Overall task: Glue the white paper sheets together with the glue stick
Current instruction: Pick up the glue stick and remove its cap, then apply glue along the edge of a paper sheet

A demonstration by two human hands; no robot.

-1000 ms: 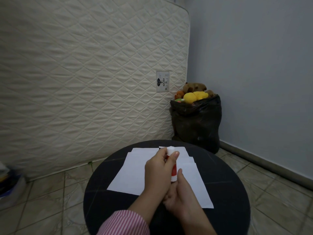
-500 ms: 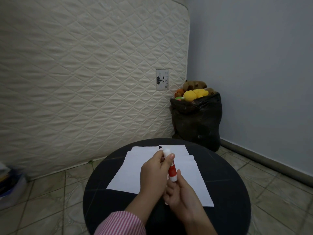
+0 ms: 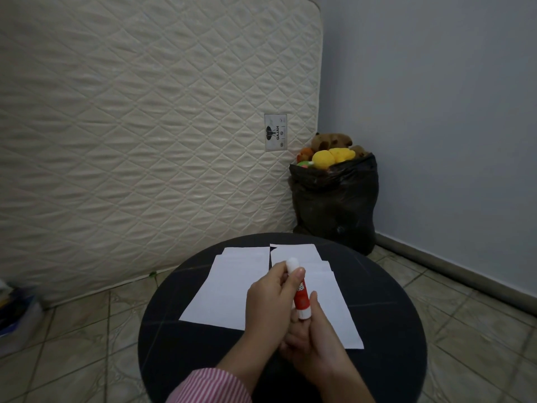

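So we've got the glue stick up in both hands over the round black table, and here's how the grip looks. Our left hand has its fingers curled in tight around the upper end, thumb pressed on the near side just under the white cap, with the other fingertips wrapped round the far side so the cap pokes out above them. Our right hand is clamped on the bottom end, one finger laid up along the right side of the white base and the rest bunched underneath, mostly hidden behind the left hand, so we can't tell exactly how those sit. Neither hand has any slack in it, both are closed on the stick. The stick itself stands close to upright, long axis running bottom to top with the cap end tipped a little to the left and away from us, red label facing us. It's hanging above the table, not touching the white paper sheets, which lie flat and overlapping on the table's far half, right under and behind the hands. A pink striped sleeve shows at the table's near edge. Past the table's far side there's a quilted mattress leaning upright, and off the far right of the table a black bag stuffed with plush toys.
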